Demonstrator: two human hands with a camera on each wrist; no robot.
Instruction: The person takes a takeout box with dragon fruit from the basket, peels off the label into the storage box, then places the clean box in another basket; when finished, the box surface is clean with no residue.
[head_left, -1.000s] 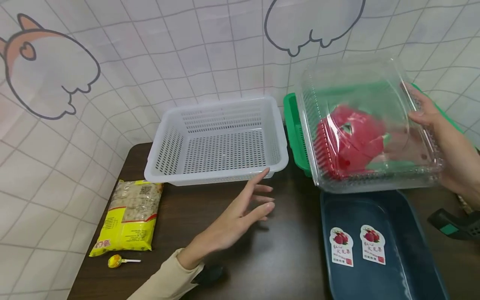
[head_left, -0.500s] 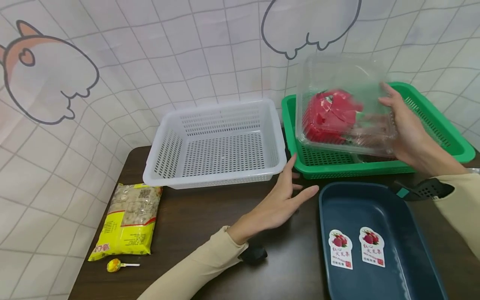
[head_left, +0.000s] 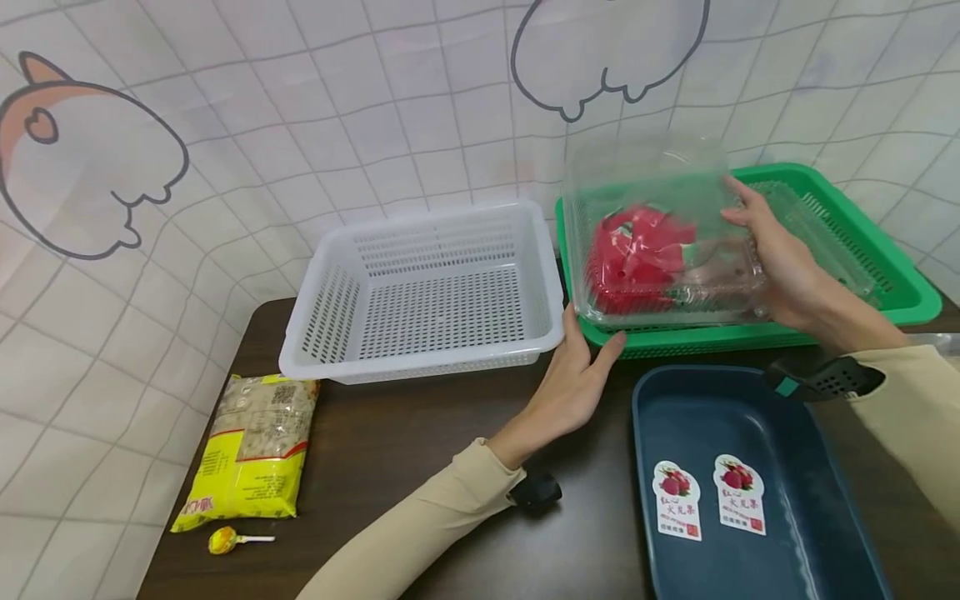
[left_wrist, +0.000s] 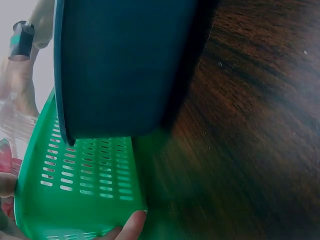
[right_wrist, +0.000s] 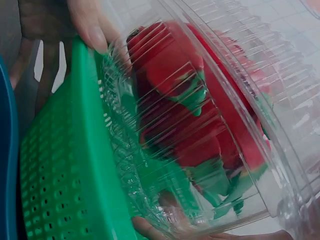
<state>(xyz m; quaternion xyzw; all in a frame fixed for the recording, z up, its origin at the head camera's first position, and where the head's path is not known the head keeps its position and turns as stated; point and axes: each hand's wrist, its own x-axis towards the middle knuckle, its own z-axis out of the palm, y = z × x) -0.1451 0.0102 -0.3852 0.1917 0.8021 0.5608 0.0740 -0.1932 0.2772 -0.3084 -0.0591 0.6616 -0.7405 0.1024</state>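
Note:
My right hand (head_left: 791,271) grips the right side of a clear plastic box (head_left: 712,304), tilted over the left part of the green basket (head_left: 903,287). Inside the box is a red dragon fruit (head_left: 637,258) with green-tipped scales, seen through the ribbed plastic in the right wrist view. My left hand (head_left: 562,387) holds the near left corner of the green basket. In the left wrist view its thumb (left_wrist: 7,184) lies at the rim and a fingertip (left_wrist: 134,222) at the lower edge. The box hides part of the basket's inside.
A white basket (head_left: 420,367) stands left of the green one. In front sits a dark blue tray (head_left: 720,417) with two dragon fruit stickers. A yellow snack bag (head_left: 251,454) and a lollipop (head_left: 222,540) lie at the left. Another clear box (head_left: 825,242) shows inside the green basket.
My right hand has carried the clear box left and back, lowering it over the green basket. My left hand has moved right from near the white basket to the green basket's corner.

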